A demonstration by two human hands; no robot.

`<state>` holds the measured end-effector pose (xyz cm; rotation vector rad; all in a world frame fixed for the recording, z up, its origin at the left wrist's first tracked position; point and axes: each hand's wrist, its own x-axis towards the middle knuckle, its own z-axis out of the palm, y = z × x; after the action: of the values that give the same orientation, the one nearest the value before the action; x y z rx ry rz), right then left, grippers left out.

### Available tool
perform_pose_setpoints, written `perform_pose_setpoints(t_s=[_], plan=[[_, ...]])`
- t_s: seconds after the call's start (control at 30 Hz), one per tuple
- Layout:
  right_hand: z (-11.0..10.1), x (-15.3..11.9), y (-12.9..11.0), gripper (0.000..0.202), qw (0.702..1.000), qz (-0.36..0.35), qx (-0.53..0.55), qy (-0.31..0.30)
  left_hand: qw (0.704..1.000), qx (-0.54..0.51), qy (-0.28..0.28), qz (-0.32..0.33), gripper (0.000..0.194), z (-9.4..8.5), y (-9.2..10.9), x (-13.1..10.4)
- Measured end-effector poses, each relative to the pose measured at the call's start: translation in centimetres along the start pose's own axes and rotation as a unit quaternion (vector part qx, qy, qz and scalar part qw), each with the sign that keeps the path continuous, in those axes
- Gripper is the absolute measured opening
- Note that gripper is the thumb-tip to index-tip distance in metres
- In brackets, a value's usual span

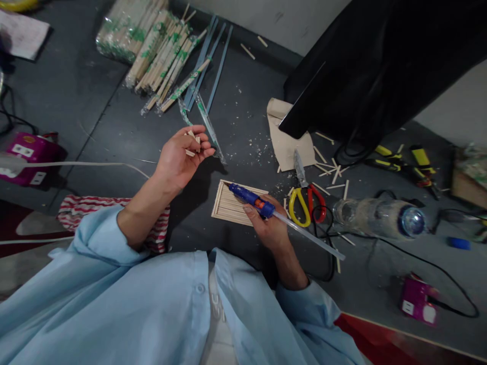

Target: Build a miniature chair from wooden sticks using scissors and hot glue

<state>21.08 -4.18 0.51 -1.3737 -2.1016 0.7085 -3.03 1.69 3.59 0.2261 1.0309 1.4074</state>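
Several short pieces of wooden stick (193,141) are held in my left hand (183,154), its fingers curled around them above the table. My right hand (272,225) grips a blue hot glue gun (247,196) with an orange trigger; a long clear glue stick (310,235) trails out of its back end. Beneath the glue gun lies a small flat panel of wooden sticks (228,209) set side by side, and the nozzle is over its upper left corner. Whether the nozzle touches the panel, I cannot tell. My right hand covers the panel's right part.
Scissors (300,195), stick offcuts (337,175) and a plastic bottle (380,218) lie to the right. Wrapped chopsticks (163,56) and blue strips (218,66) are at the back left. A black monitor (365,66) stands behind; cables cross the table near purple boxes (418,301).
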Motion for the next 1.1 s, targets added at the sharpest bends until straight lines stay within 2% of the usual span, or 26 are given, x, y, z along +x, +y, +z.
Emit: perform_pose_setpoints(t_s=[0.37,0.53,0.77,1.1], plan=[[-0.54,0.40,-0.75,0.036,1.000,-0.009,-0.006,-0.015,1.000,-0.002,0.022,0.000,0.015,0.09,-0.05,0.04],[-0.42,0.33,-0.51,0.036,0.999,-0.033,-0.027,-0.014,1.000,0.002,0.004,0.012,0.024,-0.05,-0.16,0.14],[-0.34,0.19,-0.43,0.035,1.000,-0.020,-0.020,-0.013,1.000,-0.006,0.009,0.014,0.033,0.09,-0.11,0.05],[0.02,-0.22,0.13,0.035,1.000,-0.012,-0.018,0.016,1.000,-0.011,0.007,0.009,0.022,-0.02,-0.32,0.18]])
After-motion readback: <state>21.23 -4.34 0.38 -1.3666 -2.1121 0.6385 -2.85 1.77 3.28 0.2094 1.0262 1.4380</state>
